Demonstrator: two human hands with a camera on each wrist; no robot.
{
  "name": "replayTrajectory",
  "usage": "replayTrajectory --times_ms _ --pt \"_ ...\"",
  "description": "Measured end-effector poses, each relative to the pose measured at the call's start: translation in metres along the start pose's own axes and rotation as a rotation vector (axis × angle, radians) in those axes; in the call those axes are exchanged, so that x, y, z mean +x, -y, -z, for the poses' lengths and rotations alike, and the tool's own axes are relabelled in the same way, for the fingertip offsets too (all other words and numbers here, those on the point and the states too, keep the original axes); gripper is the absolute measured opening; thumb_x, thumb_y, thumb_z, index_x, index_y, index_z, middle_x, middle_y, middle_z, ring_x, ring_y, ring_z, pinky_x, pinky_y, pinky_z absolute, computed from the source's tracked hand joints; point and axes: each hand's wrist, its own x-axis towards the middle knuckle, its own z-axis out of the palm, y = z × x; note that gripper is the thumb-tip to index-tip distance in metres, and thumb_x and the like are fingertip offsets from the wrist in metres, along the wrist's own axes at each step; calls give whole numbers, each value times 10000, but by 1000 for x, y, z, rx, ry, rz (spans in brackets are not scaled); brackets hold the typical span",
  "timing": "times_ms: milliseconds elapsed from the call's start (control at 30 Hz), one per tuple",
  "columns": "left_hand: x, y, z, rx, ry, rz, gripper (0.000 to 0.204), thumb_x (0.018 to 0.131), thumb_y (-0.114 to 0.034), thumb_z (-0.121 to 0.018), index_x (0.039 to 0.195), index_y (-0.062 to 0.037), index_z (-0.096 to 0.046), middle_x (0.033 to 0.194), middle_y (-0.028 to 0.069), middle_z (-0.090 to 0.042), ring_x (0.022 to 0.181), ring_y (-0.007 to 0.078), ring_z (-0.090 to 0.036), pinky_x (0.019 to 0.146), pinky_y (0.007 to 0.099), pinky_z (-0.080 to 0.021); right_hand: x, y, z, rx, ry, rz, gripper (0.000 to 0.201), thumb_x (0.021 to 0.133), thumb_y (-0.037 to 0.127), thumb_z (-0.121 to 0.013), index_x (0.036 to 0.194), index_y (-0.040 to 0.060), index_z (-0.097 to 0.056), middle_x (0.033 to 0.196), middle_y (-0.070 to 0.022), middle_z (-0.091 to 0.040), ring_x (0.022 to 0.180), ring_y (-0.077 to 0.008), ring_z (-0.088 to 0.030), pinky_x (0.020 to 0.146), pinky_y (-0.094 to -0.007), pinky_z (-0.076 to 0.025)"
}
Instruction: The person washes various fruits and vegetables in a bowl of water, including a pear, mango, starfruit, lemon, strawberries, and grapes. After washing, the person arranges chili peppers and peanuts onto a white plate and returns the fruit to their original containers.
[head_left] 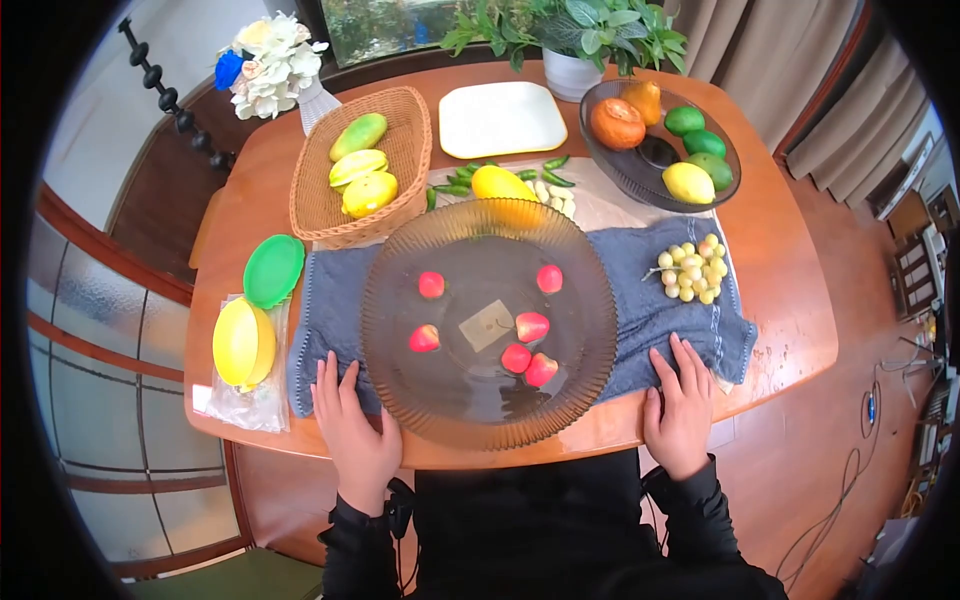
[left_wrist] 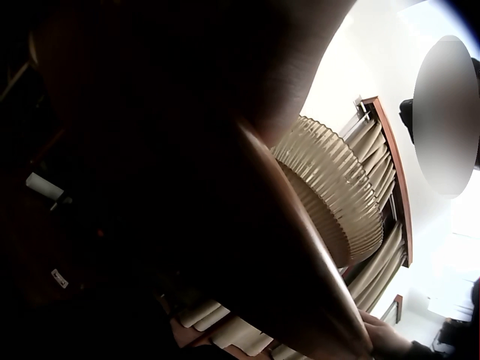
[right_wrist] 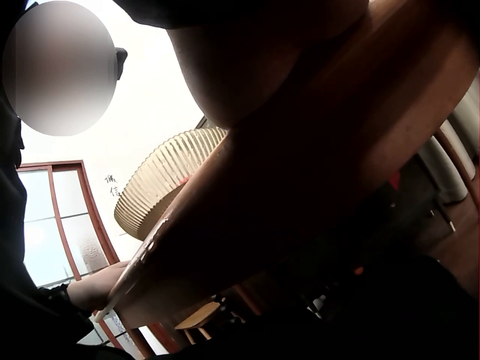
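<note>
Basically, left hand (head_left: pixel 355 430) rests at the near edge of the worktop (head_left: pixel 785 285), grip released, fingertips on the blue-grey towel (head_left: pixel 645 290). Then ribbed bowl (head_left: pixel 450 400) on the towel, six red fruits (head_left: pixel 532 326) inside. Right hand (head_left: pixel 683 415): also released, grapes (head_left: pixel 692 268) beyond. Reads as a pause; handling the red fruits would call for reaching into the bowl.

The black clothing (head_left: pixel 525 520) has long sleeves (head_left: pixel 350 555); the left hand (head_left: pixel 355 435) and right hand (head_left: pixel 682 420) are bare. Small black devices (head_left: pixel 400 507) with thin cables (head_left: pixel 401 555) sit at both wrists (head_left: pixel 362 498).
</note>
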Motion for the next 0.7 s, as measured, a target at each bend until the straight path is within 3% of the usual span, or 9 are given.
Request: replayTrajectory --times_ms 200,567,600,700 --pt "0 -4 3 19 -1 16 636 899 -142 -742 1488 25 -569 1679 287 -449 1601 491 -367 1324 642 -231 0 0 0 22 6 11 508 917 65 -638 1421 17 -682 1622 -229 -544 1505 -455 -485 1252 -575 -355" --pt "-1 -6 4 -37 -43 35 618 908 -145 -753 1481 7 -580 1681 266 -456 1595 485 -373 1326 620 -245 -4 -5 -3 13 30 8 521 940 60 -610 1457 9 -640 1656 -239 -507 1533 -462 -449 1271 -591 -306" --pt "-1 -4 2 -17 -64 28 630 899 -230 -824 1449 -5 -615 1655 266 -496 1580 478 -410 1308 638 -274 -3 -5 -3 8 31 11 522 937 60 -609 1456 9 -639 1659 -237 -505 1534 -461 -447 1274 -589 -303" --pt "-2 -2 1 -24 -65 33 632 899 -233 -826 1450 -8 -616 1659 265 -492 1583 475 -406 1309 635 -272 -3 -5 -3 4 32 10 527 928 57 -607 1452 8 -640 1660 -237 -504 1535 -464 -446 1277 -591 -300"
